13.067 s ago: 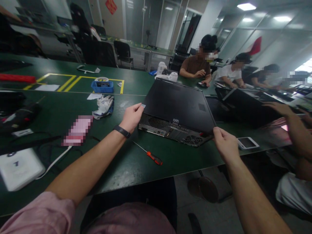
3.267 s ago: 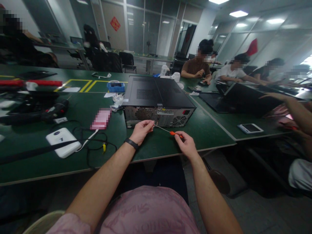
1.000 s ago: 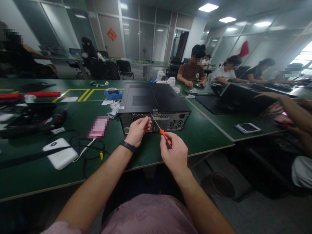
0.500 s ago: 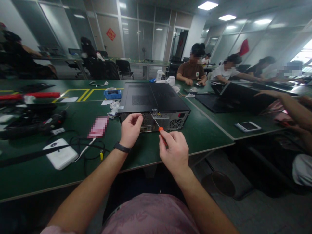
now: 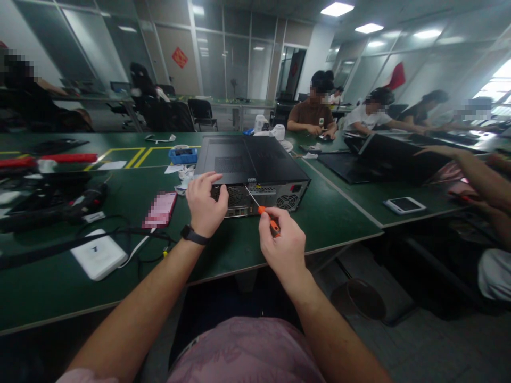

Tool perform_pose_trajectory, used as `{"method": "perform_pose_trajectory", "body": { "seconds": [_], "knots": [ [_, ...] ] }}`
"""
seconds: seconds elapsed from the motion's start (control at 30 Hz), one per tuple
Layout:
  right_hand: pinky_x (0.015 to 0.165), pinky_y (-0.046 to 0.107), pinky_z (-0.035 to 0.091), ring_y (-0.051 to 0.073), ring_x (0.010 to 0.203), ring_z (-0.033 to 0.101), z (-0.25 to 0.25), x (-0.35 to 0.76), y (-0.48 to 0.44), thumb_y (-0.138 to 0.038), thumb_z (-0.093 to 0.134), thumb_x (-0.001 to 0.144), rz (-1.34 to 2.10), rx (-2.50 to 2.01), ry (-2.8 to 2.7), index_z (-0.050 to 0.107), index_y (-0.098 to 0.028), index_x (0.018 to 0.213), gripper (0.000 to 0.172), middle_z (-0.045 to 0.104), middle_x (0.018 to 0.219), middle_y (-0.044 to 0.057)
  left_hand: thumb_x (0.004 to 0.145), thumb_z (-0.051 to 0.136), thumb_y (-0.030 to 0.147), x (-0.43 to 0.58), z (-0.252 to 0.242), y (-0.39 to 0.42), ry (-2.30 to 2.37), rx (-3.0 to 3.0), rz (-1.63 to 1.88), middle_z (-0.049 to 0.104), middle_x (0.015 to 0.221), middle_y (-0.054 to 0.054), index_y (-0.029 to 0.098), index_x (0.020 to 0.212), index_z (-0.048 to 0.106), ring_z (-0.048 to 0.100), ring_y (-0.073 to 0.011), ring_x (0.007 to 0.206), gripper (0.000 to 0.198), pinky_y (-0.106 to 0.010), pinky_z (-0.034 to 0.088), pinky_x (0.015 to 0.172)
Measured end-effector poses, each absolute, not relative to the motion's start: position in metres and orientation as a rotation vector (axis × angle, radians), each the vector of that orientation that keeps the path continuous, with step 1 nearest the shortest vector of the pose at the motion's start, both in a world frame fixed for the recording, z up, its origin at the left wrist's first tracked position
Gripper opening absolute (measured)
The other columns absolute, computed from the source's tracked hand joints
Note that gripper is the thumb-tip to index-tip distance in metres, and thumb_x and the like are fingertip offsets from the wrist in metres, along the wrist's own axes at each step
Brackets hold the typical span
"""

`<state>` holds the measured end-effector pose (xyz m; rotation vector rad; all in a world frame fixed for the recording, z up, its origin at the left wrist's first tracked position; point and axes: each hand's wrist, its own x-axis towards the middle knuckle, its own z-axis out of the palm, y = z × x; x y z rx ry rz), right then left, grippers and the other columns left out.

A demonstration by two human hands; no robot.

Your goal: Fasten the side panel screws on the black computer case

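A black computer case [image 5: 263, 157] lies on its side on the green table, its rear panel with a fan grille [image 5: 288, 202] turned toward me. My right hand [image 5: 282, 234] is closed round the orange handle of a screwdriver [image 5: 262, 209]. The thin shaft slants up and left, and its tip is at the upper edge of the rear panel; the screw there is too small to make out. At the case's near left corner is my left hand [image 5: 207, 202], fingers apart, thumb in front of the rear panel and fingertips over the top edge.
To the left lie a white power bank [image 5: 98, 255], a pink phone [image 5: 160, 209] and black cables. A blue box [image 5: 183, 155] stands behind. On the right are a white device [image 5: 404, 205], a black laptop-like panel [image 5: 403, 157] and a co-worker's arm [image 5: 467, 165].
My left hand has opened from a pinch and moved left and up to the case's corner. My right hand keeps the screwdriver at the same spot, with more of its handle showing.
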<state>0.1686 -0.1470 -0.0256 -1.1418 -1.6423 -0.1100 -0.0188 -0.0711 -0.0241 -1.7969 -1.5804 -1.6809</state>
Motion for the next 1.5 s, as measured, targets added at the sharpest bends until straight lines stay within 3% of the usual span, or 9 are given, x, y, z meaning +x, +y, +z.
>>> {"method": "perform_pose_trajectory", "body": {
  "seconds": [0.23, 0.37, 0.57, 0.7, 0.8, 0.93, 1.13, 1.3, 1.5],
  "knots": [
    [0.073, 0.029, 0.053, 0.017, 0.076, 0.069, -0.028, 0.169, -0.149, -0.024, 0.056, 0.097, -0.214, -1.14, -1.658, 0.063, -0.02, 0.104, 0.011, 0.073, 0.088, 0.005, 0.093, 0.06, 0.034, -0.021, -0.033, -0.054, -1.639, -1.918, -1.449, 0.067, 0.139, -0.013, 0.02, 0.128, 0.067, 0.053, -0.0326, 0.141, 0.039, -0.054, 0.029, 0.123],
    [0.067, 0.027, 0.05, 0.015, 0.067, 0.067, -0.026, 0.168, -0.149, -0.027, 0.052, 0.101, -0.192, -1.18, -1.647, 0.063, -0.021, 0.102, 0.013, 0.072, 0.081, 0.002, 0.093, 0.061, 0.04, -0.021, -0.039, -0.053, -1.63, -1.965, -1.344, 0.066, 0.141, -0.015, 0.021, 0.133, 0.067, 0.055, -0.0345, 0.139, 0.044, -0.055, 0.026, 0.123],
    [0.076, 0.031, 0.055, 0.019, 0.08, 0.07, -0.026, 0.166, -0.15, -0.024, 0.057, 0.094, -0.188, -1.151, -1.641, 0.06, -0.021, 0.105, 0.012, 0.073, 0.091, 0.006, 0.094, 0.061, 0.042, -0.021, -0.042, -0.054, -1.621, -1.992, -1.328, 0.065, 0.142, -0.015, 0.023, 0.132, 0.068, 0.053, -0.0363, 0.138, 0.044, -0.056, 0.026, 0.122],
    [0.07, 0.028, 0.051, 0.016, 0.072, 0.069, -0.026, 0.165, -0.15, -0.026, 0.054, 0.1, -0.196, -1.157, -1.642, 0.062, -0.021, 0.104, 0.01, 0.073, 0.085, 0.004, 0.093, 0.061, 0.043, -0.02, -0.042, -0.055, -1.641, -2.024, -1.371, 0.062, 0.143, -0.019, 0.019, 0.133, 0.067, 0.049, -0.0383, 0.14, 0.047, -0.058, 0.021, 0.123],
    [0.065, 0.028, 0.049, 0.016, 0.066, 0.067, -0.025, 0.165, -0.151, -0.028, 0.055, 0.098, -0.145, -1.22, -1.619, 0.061, -0.021, 0.103, 0.011, 0.072, 0.081, 0.003, 0.094, 0.06, 0.044, -0.019, -0.043, -0.055, -1.635, -2.014, -1.344, 0.062, 0.143, -0.018, 0.021, 0.133, 0.067, 0.049, -0.0386, 0.139, 0.046, -0.058, 0.023, 0.122],
    [0.071, 0.031, 0.053, 0.02, 0.077, 0.07, -0.028, 0.165, -0.151, -0.025, 0.06, 0.089, -0.179, -1.225, -1.61, 0.058, -0.021, 0.106, 0.018, 0.072, 0.09, 0.006, 0.095, 0.059, 0.045, -0.019, -0.044, -0.054, -1.613, -1.98, -1.334, 0.064, 0.141, -0.016, 0.024, 0.132, 0.067, 0.051, -0.0368, 0.137, 0.043, -0.056, 0.025, 0.121],
    [0.061, 0.026, 0.048, 0.016, 0.063, 0.068, -0.028, 0.164, -0.153, -0.032, 0.052, 0.102, -0.156, -1.233, -1.603, 0.058, -0.021, 0.105, 0.013, 0.072, 0.079, 0.002, 0.096, 0.058, 0.045, -0.019, -0.046, -0.052, -1.61, -1.961, -1.29, 0.064, 0.14, -0.017, 0.021, 0.132, 0.066, 0.051, -0.0367, 0.136, 0.045, -0.056, 0.026, 0.12],
    [0.067, 0.029, 0.052, 0.019, 0.073, 0.072, -0.027, 0.164, -0.154, -0.03, 0.053, 0.096, -0.152, -1.231, -1.61, 0.056, -0.019, 0.108, 0.017, 0.074, 0.087, 0.006, 0.098, 0.055, 0.046, -0.018, -0.045, -0.053, -1.626, -1.92, -1.197, 0.065, 0.139, -0.015, 0.021, 0.131, 0.066, 0.054, -0.0353, 0.134, 0.043, -0.055, 0.03, 0.119],
    [0.064, 0.028, 0.049, 0.018, 0.067, 0.071, -0.03, 0.164, -0.154, -0.032, 0.048, 0.102, -0.088, -1.256, -1.61, 0.057, -0.02, 0.106, 0.016, 0.073, 0.082, 0.004, 0.098, 0.056, 0.046, -0.017, -0.044, -0.054, -1.611, -1.904, -1.175, 0.066, 0.138, -0.015, 0.021, 0.131, 0.067, 0.055, -0.0353, 0.133, 0.042, -0.055, 0.031, 0.118]
  ]
}}
